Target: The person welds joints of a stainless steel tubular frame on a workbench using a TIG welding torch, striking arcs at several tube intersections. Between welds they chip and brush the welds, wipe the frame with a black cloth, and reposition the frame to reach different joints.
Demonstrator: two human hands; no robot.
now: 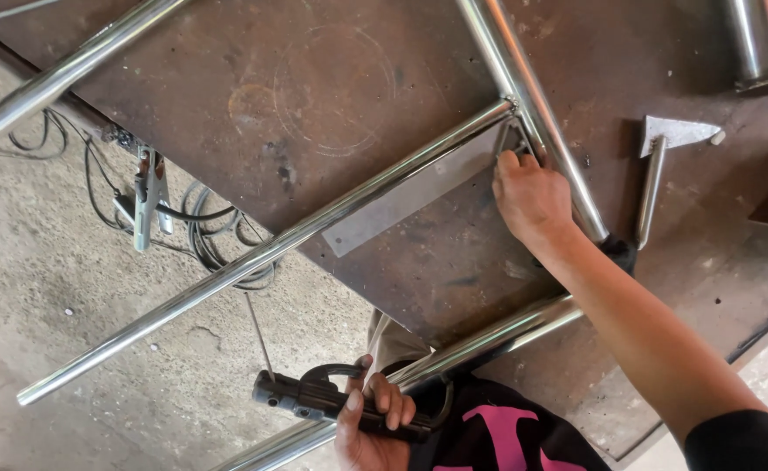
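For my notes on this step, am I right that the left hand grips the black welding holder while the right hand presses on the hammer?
Not quite: in the head view the right hand presses the flat metal strip at the tube joint, while the hammer lies untouched. The left hand does grip the black welding holder.

Counted on the steel tabletop (314, 96): four polished tubes (262, 253), one flat plate (410, 196), one chipping hammer (663, 161) near the right edge, two hands (532, 196), one electrode holder (332, 403).

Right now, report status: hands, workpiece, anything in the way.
Left hand grips the electrode holder. Right hand presses the flat steel strip at the tube joint. Chipping hammer lies beside it.
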